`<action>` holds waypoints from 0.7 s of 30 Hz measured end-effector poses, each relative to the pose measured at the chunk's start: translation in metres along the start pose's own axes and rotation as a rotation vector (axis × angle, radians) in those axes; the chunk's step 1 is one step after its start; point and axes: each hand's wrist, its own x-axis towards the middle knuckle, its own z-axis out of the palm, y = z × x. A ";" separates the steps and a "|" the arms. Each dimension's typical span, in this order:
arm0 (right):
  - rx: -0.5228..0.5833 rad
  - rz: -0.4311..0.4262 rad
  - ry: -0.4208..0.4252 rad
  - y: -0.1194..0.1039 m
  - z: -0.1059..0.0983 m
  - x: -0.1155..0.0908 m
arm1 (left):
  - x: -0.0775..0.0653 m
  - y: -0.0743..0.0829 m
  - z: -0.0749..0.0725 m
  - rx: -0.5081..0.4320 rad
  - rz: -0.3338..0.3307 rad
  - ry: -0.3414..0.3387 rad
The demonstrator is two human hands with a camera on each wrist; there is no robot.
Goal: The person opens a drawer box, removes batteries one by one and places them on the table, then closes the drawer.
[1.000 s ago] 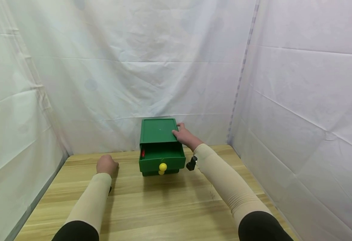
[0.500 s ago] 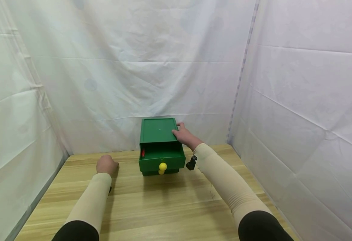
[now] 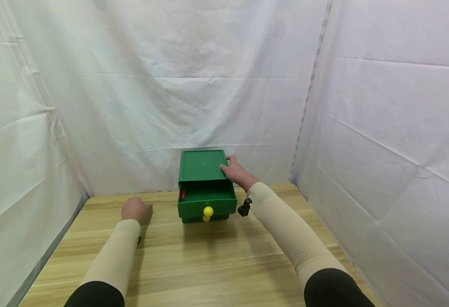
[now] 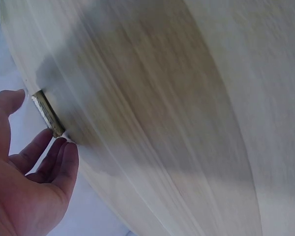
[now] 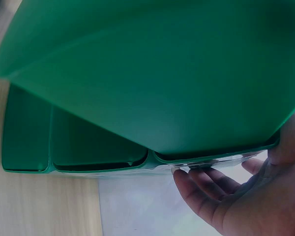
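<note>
On the wooden table, a small dark-gold cylinder, apparently a battery (image 4: 48, 114), lies by my left hand (image 4: 37, 182). My left fingertips are right at its lower end, and the thumb is spread apart from it. In the head view the left hand (image 3: 136, 209) hides it. A green drawer cabinet (image 3: 203, 166) with yellow knobs stands at the back middle. Its upper drawer (image 3: 209, 208) is pulled out, with a small red thing (image 3: 183, 194) at its left side. My right hand (image 3: 237, 172) holds the cabinet's right side, fingers curled round an edge in the right wrist view (image 5: 255, 196).
White sheets (image 3: 193, 85) hang behind the table and on both sides. The wooden table (image 3: 193, 264) reaches back to the rear sheet. A small black device (image 3: 244, 207) sits at the right wrist.
My left hand has shifted very slightly to the left, its fingertips reaching a little further out. The right hand, the cabinet and the pulled-out drawer hold their places.
</note>
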 end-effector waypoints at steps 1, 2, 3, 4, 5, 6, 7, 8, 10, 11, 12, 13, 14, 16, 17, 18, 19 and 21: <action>-0.001 0.000 0.000 0.000 0.000 0.001 | -0.001 0.000 -0.001 0.002 -0.006 -0.004; 0.000 -0.001 -0.001 0.000 0.000 0.001 | -0.002 0.001 -0.003 -0.001 -0.011 -0.013; 0.000 0.000 -0.001 0.001 0.000 0.001 | -0.003 0.001 -0.005 -0.003 -0.015 -0.023; -0.001 0.002 -0.001 0.001 0.000 0.002 | -0.003 0.001 -0.006 -0.010 -0.025 -0.030; -0.001 0.004 0.000 0.001 0.000 0.002 | -0.004 0.002 -0.008 -0.014 -0.032 -0.032; 0.000 0.007 0.000 0.001 0.000 0.003 | -0.005 0.002 -0.009 -0.016 -0.035 -0.033; -0.001 0.009 0.003 0.001 -0.001 0.003 | -0.006 0.003 -0.011 -0.018 -0.036 -0.033; -0.001 0.011 0.004 0.002 -0.001 0.003 | -0.007 0.003 -0.012 -0.019 -0.037 -0.032; -0.003 0.014 0.007 0.002 -0.001 0.004 | -0.008 0.005 -0.014 -0.027 -0.035 -0.025; -0.002 0.013 0.008 0.002 -0.001 0.004 | -0.008 0.005 -0.015 -0.027 -0.027 -0.017; -0.003 0.014 0.008 0.002 0.000 0.004 | -0.008 0.005 -0.016 -0.030 -0.020 -0.010; -0.003 0.014 0.008 0.002 0.000 0.004 | -0.008 0.005 -0.017 -0.035 -0.007 0.003; -0.002 0.014 0.006 0.002 0.000 0.004 | -0.007 0.005 -0.017 -0.041 0.004 0.013; 0.004 0.014 0.003 0.002 0.000 0.004 | -0.006 0.006 -0.019 -0.058 0.026 0.032; 0.005 0.013 0.001 0.001 0.000 0.004 | -0.006 0.008 -0.021 -0.060 0.037 0.043; 0.007 0.013 0.000 0.001 0.000 0.003 | -0.007 0.010 -0.025 -0.064 0.046 0.052; 0.008 0.011 -0.002 0.001 0.001 0.003 | -0.007 0.013 -0.028 -0.067 0.052 0.059; 0.010 0.010 -0.002 0.000 0.000 0.003 | -0.007 0.020 -0.034 -0.074 0.065 0.070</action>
